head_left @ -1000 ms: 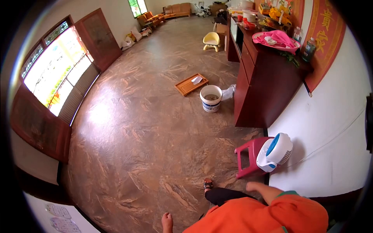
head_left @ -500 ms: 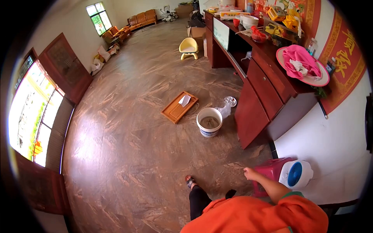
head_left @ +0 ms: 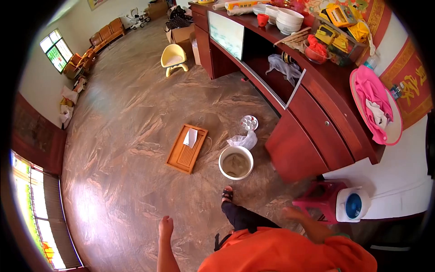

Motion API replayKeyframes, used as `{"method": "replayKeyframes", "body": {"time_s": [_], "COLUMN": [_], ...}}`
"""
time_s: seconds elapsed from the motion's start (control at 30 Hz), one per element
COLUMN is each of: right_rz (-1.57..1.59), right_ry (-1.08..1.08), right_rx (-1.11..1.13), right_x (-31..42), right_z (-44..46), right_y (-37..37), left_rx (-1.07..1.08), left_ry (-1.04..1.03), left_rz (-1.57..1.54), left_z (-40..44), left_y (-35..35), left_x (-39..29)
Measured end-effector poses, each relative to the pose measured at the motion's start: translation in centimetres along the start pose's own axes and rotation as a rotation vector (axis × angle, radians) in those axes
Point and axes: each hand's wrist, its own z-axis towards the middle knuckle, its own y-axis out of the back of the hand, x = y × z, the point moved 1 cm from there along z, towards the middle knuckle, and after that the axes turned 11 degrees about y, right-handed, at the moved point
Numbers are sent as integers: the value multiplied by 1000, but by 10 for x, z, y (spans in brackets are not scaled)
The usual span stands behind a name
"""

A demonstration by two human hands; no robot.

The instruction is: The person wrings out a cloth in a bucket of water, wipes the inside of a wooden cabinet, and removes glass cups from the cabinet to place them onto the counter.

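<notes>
My left hand [head_left: 166, 224] hangs low over the bare floor, its fingers loosely curled with nothing seen in them. Over by the dark red plastic stool [head_left: 312, 199], my right hand [head_left: 294, 214] is smeared by motion, so its fingers are unclear. Ahead of my sandalled foot stands a white bucket [head_left: 220, 165] with murky grey-brown contents. A clear plastic bag [head_left: 244, 140] lies against its far side, close to a round tray with several cups [head_left: 249, 122]. Left of the bucket is a wooden tea tray [head_left: 175, 156] carrying a white paper-like item [head_left: 190, 138].
A long red-brown cabinet [head_left: 299, 149] runs along the right, with white bowls [head_left: 289, 20] and a pink hat [head_left: 374, 102] on top. A white fan [head_left: 351, 205] is beside the stool. Farther off stands a yellow child's chair [head_left: 173, 58].
I have stepped closer to the bucket, which is now lower in view. My left hand has come into view. My right hand has moved slightly and become blurred.
</notes>
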Motion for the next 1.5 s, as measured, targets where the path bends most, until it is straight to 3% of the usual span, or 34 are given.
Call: {"method": "replayKeyframes", "body": {"time_s": [0.1,0.2,0.27,0.33,0.4,0.53,0.63,0.8,0.9,0.97,1.13,1.23,1.33,1.43,1.5], "right_rz": [-674,-152,110,302,282,375,234,-14,-39,-324,-519,-222,-230,-360,-437], "right_ry": [277,-87,-57,-68,-21,53,102,169,110,-116,-430,-641,-659,-923,-864], "right_rx": [156,-31,-349,-414,-514,-762,-892,-1218,-1380,-1414,-1438,-1442,-1581,-1592,-1565], "right_x": [17,52,76,141,165,202,214,208,207,190,163,168,175,167,162], "right_z": [61,104,115,119,142,184,241,371,438,470,513,516,518,526,518], "right_y": [14,61,93,146,182,244,298,422,506,556,646,686,710,733,739], "left_rx": [20,269,463,569,641,925,1027,981,988,879,798,717,809,860,888], "left_ry": [-138,-343,-533,-707,-846,-806,-777,-694,-495,-455,-259,-314,-112,-62,-4], "left_rz": [-122,-198,-108,37,141,11,67,135,-12,-32,102,280,203,241,175], "left_z": [63,96,94,92,100,150,202,294,336,365,445,475,495,506,512], "left_y": [11,-28,-42,-41,-38,-79,-110,-141,-122,-124,-124,-127,-129,-132,-140], "left_x": [-137,-231,-290,-337,-375,-389,-406,-426,-438,-420,-366,-334,-309,-305,-306]}}
